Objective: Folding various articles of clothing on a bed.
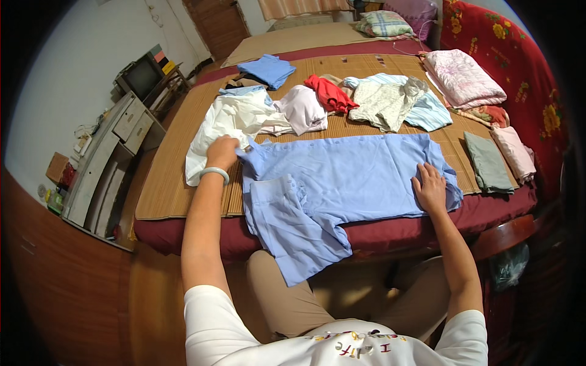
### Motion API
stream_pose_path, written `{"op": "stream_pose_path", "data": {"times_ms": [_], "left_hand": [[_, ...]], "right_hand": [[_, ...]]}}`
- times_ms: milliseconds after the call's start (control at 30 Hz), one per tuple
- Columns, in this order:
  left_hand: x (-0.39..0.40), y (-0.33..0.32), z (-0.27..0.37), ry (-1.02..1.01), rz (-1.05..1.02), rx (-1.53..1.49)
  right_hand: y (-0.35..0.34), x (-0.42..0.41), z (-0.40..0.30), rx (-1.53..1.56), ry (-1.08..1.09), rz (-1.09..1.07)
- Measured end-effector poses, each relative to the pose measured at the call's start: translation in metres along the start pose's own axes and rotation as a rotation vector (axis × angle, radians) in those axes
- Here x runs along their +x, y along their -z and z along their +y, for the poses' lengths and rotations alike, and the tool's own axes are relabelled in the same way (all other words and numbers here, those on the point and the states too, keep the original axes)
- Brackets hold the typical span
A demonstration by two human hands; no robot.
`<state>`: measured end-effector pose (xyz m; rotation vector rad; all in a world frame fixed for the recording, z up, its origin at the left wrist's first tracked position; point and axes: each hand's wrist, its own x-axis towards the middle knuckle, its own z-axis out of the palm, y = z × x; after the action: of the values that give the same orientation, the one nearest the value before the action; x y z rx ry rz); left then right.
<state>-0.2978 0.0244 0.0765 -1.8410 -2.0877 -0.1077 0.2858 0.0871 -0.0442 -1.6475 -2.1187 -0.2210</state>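
Note:
A blue button-front shirt (357, 169) lies folded lengthwise across the near part of the bed, its collar end to the left and one sleeve hanging over the bed's edge towards my knees. At the collar end, my left hand (223, 153), with a pale bangle at the wrist, pinches a bit of the blue cloth. My right hand (429, 186) rests flat on the shirt near its hem, fingers spread. A crumpled white garment (224, 114) lies just beyond and beside my left hand.
Farther back on the mat (174, 183) lie a folded blue garment (268, 71), a pale pink one (302, 110), a red one (332, 94) and a patterned one (384, 103). A pink quilt (464, 78) and folded grey-green cloth (488, 162) are at right. A desk (98, 164) stands left.

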Motion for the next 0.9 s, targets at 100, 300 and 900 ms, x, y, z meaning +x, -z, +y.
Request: {"op": "stream_pose_path", "data": {"times_ms": [100, 300, 900], "left_hand": [[0.003, 0.017, 0.014, 0.304, -0.165, 0.222], [-0.003, -0.026, -0.006, 0.361, -0.299, -0.023], [-0.084, 0.018, 0.22, -0.468, -0.083, -0.586]], "right_hand": [[0.003, -0.005, 0.01, 0.002, -0.026, 0.009], [0.007, -0.007, 0.012, -0.031, -0.039, 0.049], [-0.002, 0.039, 0.049, 0.459, -0.679, 0.409]]}}
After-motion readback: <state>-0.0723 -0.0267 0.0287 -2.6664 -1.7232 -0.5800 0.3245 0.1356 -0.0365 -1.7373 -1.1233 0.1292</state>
